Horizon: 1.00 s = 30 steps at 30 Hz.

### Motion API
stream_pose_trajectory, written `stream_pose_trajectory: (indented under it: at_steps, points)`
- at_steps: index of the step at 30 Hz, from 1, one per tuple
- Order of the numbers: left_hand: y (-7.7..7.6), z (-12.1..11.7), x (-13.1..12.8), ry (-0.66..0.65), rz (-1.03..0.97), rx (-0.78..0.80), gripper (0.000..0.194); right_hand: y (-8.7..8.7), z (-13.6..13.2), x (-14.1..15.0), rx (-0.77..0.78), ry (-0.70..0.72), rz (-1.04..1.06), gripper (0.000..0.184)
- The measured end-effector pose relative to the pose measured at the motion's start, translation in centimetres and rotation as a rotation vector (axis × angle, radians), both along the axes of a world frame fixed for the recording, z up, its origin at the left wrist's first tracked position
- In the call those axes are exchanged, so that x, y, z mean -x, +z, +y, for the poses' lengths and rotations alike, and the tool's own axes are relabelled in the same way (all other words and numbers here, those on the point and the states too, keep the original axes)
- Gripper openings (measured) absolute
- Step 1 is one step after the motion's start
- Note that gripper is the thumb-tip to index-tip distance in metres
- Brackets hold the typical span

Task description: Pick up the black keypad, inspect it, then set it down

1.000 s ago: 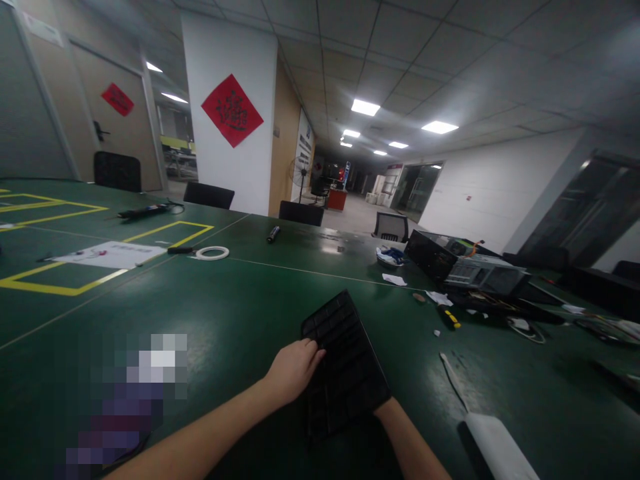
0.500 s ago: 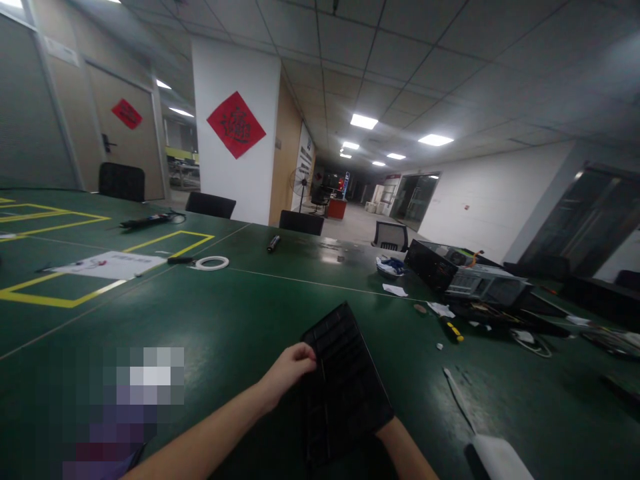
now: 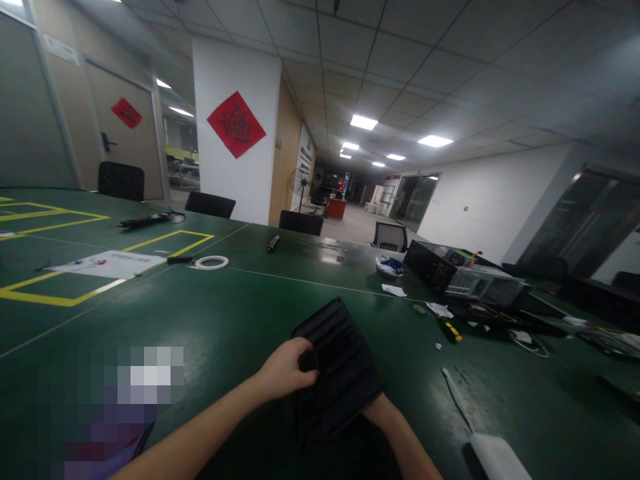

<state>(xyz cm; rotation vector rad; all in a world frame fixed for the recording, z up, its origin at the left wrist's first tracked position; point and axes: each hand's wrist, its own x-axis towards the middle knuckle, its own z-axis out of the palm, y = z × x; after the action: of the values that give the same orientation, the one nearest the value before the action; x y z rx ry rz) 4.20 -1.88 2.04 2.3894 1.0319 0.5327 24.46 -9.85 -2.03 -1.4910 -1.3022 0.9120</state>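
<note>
A black ribbed panel (image 3: 345,367), roughly rectangular, is held tilted above the green table in front of me. My left hand (image 3: 289,365) is closed at its left edge, thumb and fingers curled on it. At the lower right corner my right hand (image 3: 380,408) grips the panel, with most of its fingers hidden behind. The panel's underside is out of sight, and its lower part is too dark to make out in detail.
To the right lies an opened computer case (image 3: 465,273) amid cables and scraps. A yellow-handled tool (image 3: 453,329) and a white corded box (image 3: 500,457) are nearer. A tape roll (image 3: 211,263) and a paper sheet (image 3: 113,264) lie left. A blurred patch (image 3: 150,373) covers the lower left.
The panel has turned and tilted in my hands, its top edge shifting slightly left. My left hand has moved a little left and closed further round its edge; the right hand shows more.
</note>
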Motion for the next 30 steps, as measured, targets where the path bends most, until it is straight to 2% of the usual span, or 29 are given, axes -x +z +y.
stream_pose_trajectory:
  at_steps: [2, 3, 5, 8, 11, 15, 19, 23, 26, 30]
  points:
    - [1.0, 2.1, 1.3, 0.095, 0.044, -0.022, 0.030, 0.0, 0.5, -2.0, -0.049, -0.026, -0.106, 0.039]
    - [1.5, 3.4, 2.4, 0.166, 0.084, -0.030, 0.029, 0.0, 0.7, -3.3, -0.094, -0.080, -0.246, 0.042]
    - [2.7, 6.3, 5.1, 0.321, 0.174, -0.059, 0.030, -0.2, 1.0, -6.2, -0.089, -0.264, -0.487, 0.042]
    - [3.7, 10.2, 9.9, 0.584, 0.339, -0.057, 0.038, -0.9, 0.8, -9.7, 0.017, -0.531, -0.713, 0.045]
    - [3.8, 12.5, 13.9, 0.748, 0.422, -0.015, 0.045, -2.0, 0.6, -10.9, 0.152, -0.576, -0.805, 0.048]
    - [3.4, 13.2, 15.7, 0.768, 0.472, 0.048, 0.046, -3.1, 0.9, -10.7, 0.236, -0.544, -0.864, 0.049]
    - [4.1, 13.0, 16.0, 0.761, 0.466, 0.025, 0.045, -3.4, 1.2, -10.9, 0.217, -0.528, -0.889, 0.049]
    - [4.8, 12.3, 18.6, 0.941, 0.450, -0.063, 0.038, -3.3, 1.1, -11.1, 0.185, -0.522, -0.903, 0.049]
    - [3.6, 11.6, 21.4, 1.052, 0.398, -0.113, 0.048, -3.2, 1.0, -10.9, 0.212, -0.527, -0.875, 0.050]
    - [1.0, 11.2, 23.9, 0.928, 0.299, -0.063, 0.052, -3.2, 1.0, -10.7, 0.212, -0.533, -0.856, 0.050]
